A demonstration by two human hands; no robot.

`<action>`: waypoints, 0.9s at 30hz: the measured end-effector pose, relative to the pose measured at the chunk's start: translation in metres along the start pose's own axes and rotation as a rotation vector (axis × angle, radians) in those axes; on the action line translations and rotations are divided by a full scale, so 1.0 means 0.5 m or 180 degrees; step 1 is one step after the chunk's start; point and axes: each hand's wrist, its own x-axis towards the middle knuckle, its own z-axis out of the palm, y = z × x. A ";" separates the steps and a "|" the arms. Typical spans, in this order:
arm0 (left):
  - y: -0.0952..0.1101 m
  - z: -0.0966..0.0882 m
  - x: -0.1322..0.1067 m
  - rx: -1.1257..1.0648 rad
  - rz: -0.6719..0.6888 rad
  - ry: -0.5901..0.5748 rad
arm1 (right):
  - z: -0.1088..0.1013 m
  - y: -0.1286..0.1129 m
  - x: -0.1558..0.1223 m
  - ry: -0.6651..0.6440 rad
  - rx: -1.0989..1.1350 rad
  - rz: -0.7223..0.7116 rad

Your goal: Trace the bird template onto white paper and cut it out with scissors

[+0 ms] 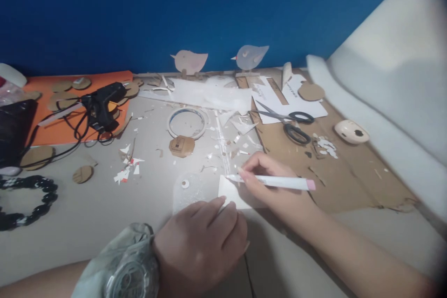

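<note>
In my right hand (pixel 268 181) is a slim white marker (pixel 286 182) with a pink end, its tip at the upper left corner of a piece of white paper (pixel 230 191). My left hand (pixel 206 242) lies over the lower part of this paper, fingertips resting on it and the fingers slightly bent. Partly under that hand is a translucent pale cutout (pixel 185 195) with a googly eye (pixel 185 184) on it. The paper's lower edge is partly hidden by my hands.
Scissors (pixel 289 118) lie open on cardboard (pixel 335 177) at right. A hot glue gun (pixel 103 104) rests on orange paper (pixel 35 137) at left. A tape roll (pixel 170 123), octagonal cardboard (pixel 182 146) and paper scraps (pixel 127 170) lie mid-table. Two bird cutouts (pixel 191 61) (pixel 250 57) stand by the blue wall.
</note>
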 end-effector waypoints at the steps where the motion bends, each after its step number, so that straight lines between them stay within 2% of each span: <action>1: 0.000 -0.001 0.001 -0.0004 -0.0027 0.0022 | -0.001 0.000 0.000 -0.0050 0.0004 0.0015; 4: 0.001 -0.002 0.005 -0.0017 -0.0072 0.0095 | -0.002 -0.002 0.000 -0.0094 0.0003 0.0060; 8: -0.001 -0.003 0.007 -0.0028 -0.0069 0.0021 | -0.003 -0.002 0.001 0.0055 0.0002 0.0053; 13: -0.003 -0.004 0.003 -0.0046 -0.0032 -0.0053 | -0.003 -0.004 0.004 -0.0184 0.0067 0.0051; 17: -0.004 -0.002 0.001 -0.0048 -0.0015 -0.0049 | -0.005 -0.008 0.007 -0.0015 0.0042 0.0083; 22: -0.002 -0.004 0.004 -0.0062 -0.0010 -0.0081 | -0.011 -0.011 0.005 -0.0317 0.0036 0.0147; 27: -0.003 -0.008 0.007 -0.0087 -0.0025 -0.0026 | -0.011 -0.014 0.006 -0.0228 -0.0062 0.0113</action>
